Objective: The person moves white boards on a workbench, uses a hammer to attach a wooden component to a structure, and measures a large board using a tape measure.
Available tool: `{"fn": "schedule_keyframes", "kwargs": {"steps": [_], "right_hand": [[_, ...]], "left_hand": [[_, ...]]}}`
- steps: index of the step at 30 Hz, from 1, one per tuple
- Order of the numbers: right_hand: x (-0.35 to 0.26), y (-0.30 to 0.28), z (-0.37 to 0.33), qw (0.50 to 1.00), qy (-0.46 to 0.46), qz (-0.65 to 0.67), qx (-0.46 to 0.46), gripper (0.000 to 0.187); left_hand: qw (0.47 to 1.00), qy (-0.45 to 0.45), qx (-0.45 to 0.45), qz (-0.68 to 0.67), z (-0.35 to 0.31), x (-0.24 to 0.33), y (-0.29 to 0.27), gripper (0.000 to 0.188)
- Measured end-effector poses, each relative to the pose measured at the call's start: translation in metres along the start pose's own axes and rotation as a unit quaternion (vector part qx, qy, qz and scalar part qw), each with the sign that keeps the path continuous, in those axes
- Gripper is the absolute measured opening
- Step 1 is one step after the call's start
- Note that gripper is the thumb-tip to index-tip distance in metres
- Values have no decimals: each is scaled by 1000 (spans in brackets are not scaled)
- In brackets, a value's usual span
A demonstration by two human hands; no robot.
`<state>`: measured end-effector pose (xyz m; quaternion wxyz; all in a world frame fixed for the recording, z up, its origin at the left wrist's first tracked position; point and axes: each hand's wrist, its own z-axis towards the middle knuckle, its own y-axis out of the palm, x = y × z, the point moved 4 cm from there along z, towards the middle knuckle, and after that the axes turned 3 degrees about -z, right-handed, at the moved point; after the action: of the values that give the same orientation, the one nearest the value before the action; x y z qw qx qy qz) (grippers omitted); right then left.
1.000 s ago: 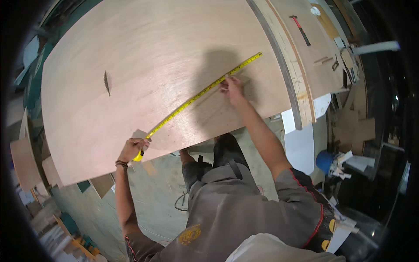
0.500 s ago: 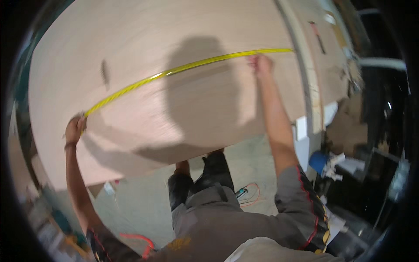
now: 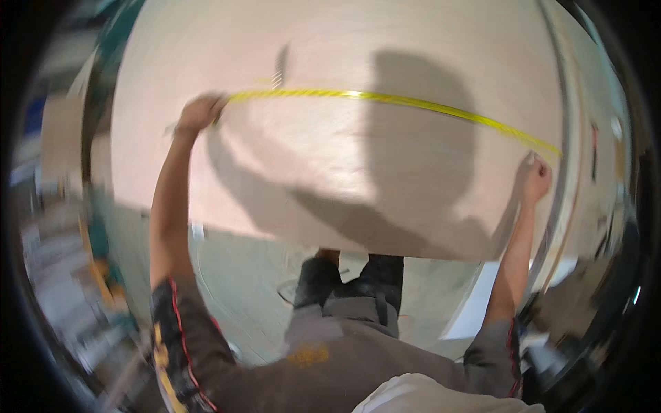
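A yellow tape measure [image 3: 392,100] is drawn out across a large pale wooden board [image 3: 310,148]. At its left end my left hand [image 3: 201,112] is closed round the tape's case, mostly hidden by my fingers. The strip's far right end meets a raised strip along the board's right side. My right hand [image 3: 537,179] sits just below that end, near the right side, fingers pinched together. A small pale tip shows at the fingertips, too blurred to name. It appears apart from the tape.
A thin dark object [image 3: 283,60] lies on the board beyond the tape, blurred. The raised pale strip [image 3: 566,138] runs along the right. Beyond it lies a thin red and dark tool [image 3: 594,150]. Cardboard-coloured panels [image 3: 63,141] stand at the left, beside blurred clutter.
The view has swung left, so everything sits differently in the picture. My right hand has left the tape strip and moved toward its right end, now just below it. My left hand keeps its hold.
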<state>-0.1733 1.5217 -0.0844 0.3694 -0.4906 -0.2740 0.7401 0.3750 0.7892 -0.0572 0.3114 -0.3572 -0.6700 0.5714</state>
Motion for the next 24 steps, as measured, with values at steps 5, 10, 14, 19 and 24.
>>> {"fn": "schedule_keyframes", "kwargs": {"steps": [5,10,14,19,24], "right_hand": [[17,-58,-11,900,65,-386,193,57],[54,-45,-35,911,107,-340,208,49],[31,-47,-37,923,128,-297,209,41],[49,-35,-51,924,121,-287,221,41],[56,-32,-67,918,116,-311,218,41]], "left_hand": [[993,-56,-97,-29,-40,-51,42,50],[994,-4,-89,63,-85,-59,36,36],[992,87,-25,88,-122,-83,26,36],[985,163,-20,43,-182,-60,78,17],[991,117,-50,-38,-228,-42,125,17]]}}
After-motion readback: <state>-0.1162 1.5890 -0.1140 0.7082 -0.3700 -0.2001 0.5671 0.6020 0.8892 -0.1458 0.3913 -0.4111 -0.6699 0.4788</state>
